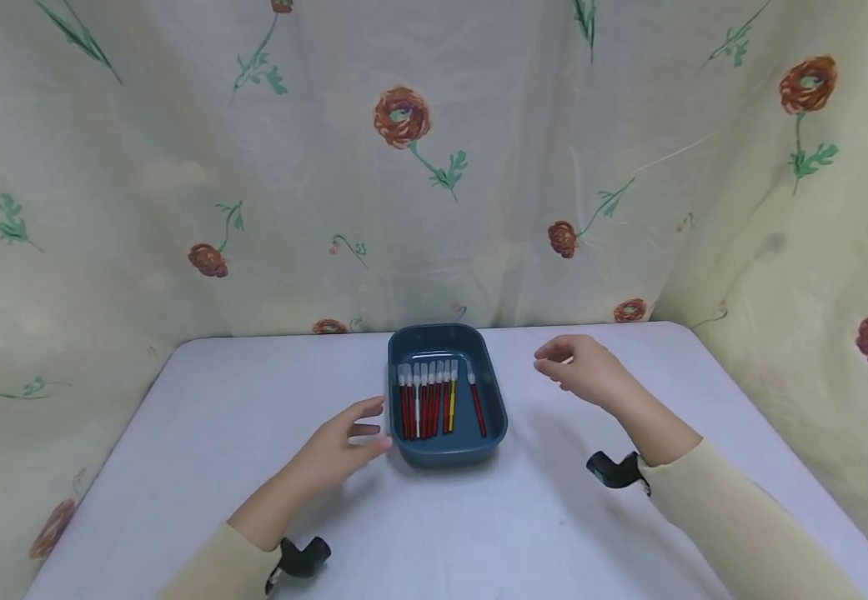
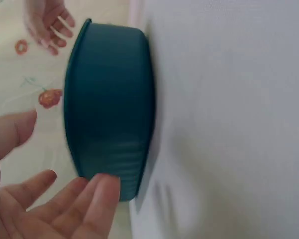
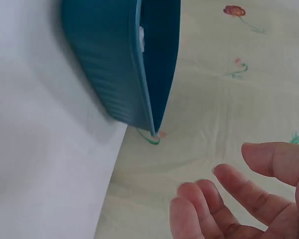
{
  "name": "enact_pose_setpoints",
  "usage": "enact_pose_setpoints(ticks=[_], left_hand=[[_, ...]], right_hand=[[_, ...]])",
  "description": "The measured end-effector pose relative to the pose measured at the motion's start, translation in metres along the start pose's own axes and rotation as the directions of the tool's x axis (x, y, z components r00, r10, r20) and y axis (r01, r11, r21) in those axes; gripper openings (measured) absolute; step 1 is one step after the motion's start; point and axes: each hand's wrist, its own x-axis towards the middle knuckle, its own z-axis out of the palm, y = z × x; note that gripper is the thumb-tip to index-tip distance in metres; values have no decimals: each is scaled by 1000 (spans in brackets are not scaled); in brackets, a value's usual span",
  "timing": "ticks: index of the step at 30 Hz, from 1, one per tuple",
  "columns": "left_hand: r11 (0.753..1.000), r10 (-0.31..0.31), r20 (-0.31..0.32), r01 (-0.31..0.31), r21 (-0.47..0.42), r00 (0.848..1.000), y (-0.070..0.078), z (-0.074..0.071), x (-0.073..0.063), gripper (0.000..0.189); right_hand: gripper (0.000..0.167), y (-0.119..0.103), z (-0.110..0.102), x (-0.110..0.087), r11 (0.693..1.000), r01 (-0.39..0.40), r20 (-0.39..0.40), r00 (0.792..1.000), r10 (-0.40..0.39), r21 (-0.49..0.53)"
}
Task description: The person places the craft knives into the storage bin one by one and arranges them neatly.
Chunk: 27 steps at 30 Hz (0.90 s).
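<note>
A dark blue plastic tray (image 1: 444, 454) stands on the table. Inside it lie several thin red sticks with whitish caps (image 1: 406, 408), side by side at the left; a yellow one (image 1: 452, 398) ends that row, and a single red one (image 1: 477, 404) lies apart at the right. Beside the tray's left wall is my left hand (image 1: 339, 446), its fingers spread and relaxed, nothing in it. My right hand (image 1: 584, 367) hovers off the tray's right side, fingers loosely bent around empty air. In the left wrist view the tray wall (image 2: 109, 89) fills the middle.
The table (image 1: 253, 400) has a white cover. Behind and around it hangs a pale curtain (image 1: 494, 167) printed with red flowers. Black wrist cameras (image 1: 306, 557) sit on both sleeves.
</note>
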Motion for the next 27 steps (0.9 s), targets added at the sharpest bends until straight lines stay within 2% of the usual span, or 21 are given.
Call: enact_pose_setpoints(ticks=[3, 6, 10, 13, 15, 19, 27], left_hand=[[998, -12, -54, 15, 57, 998, 1, -16, -10, 63], [987, 23, -98, -7, 158, 995, -3, -36, -19, 61], [947, 99, -145, -49, 316, 985, -5, -59, -31, 60], [909, 149, -184, -62, 412, 972, -3, -74, -40, 60], [887, 178, -210, -64, 457, 962, -1, -82, -45, 60], [837, 244, -255, -70, 543, 936, 0, -94, -52, 60], [738, 407, -330, -94, 669, 852, -3, -105, -57, 68]], right_hand=[[34, 7, -5, -11, 997, 41, -42, 998, -44, -61], [33, 13, -10, -24, 990, 71, -102, 991, -84, -118], [34, 21, -14, -37, 977, 79, -176, 978, -115, -199], [35, 28, -15, -43, 959, 74, -247, 958, -145, -273], [35, 33, -18, -45, 946, 74, -311, 934, -176, -315], [38, 43, -24, -49, 923, 73, -425, 872, -242, -377], [46, 62, -33, -52, 885, 122, -533, 759, -375, -450]])
